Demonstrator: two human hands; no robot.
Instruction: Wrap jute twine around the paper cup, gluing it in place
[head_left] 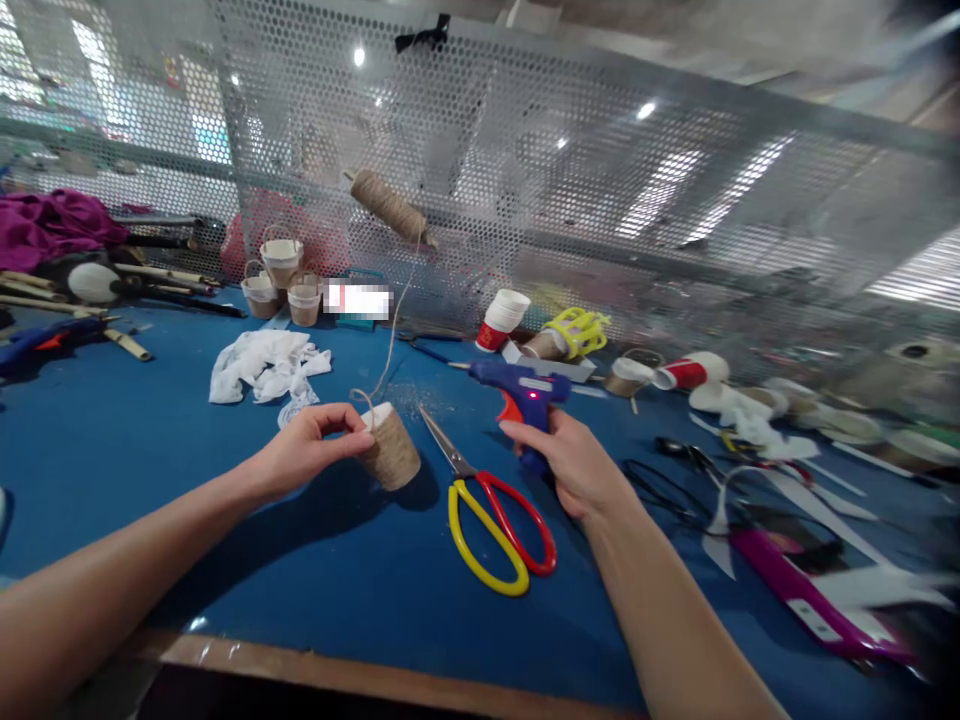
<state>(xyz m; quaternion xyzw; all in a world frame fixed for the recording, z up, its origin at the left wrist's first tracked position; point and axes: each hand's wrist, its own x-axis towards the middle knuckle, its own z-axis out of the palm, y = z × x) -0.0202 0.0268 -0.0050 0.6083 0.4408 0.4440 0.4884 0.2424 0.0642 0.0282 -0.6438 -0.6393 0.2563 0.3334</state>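
Between the thumb and fingers of my left hand point(319, 445) is the rim of a paper cup wrapped in twine point(394, 452), tilted above the blue tabletop. A loose strand of twine point(391, 345) runs from the cup up to a twine spool point(386, 205) at the mesh panel. My right hand point(577, 455) grips a blue glue gun point(525, 385) by its handle, with a small red light lit and the nozzle pointing left. Scissors point(487, 520) with one yellow and one red handle lie between my hands, blades slightly apart.
Finished twine-wrapped cups point(281, 262) stand at the back left, beside crumpled white lace point(262, 365). Stacked paper cups point(502, 318) lean at the back. Purple power strip point(817, 595), cables and paper scraps crowd the right. Bamboo sticks point(127, 342) lie left. A perforated metal panel point(525, 170) closes the rear.
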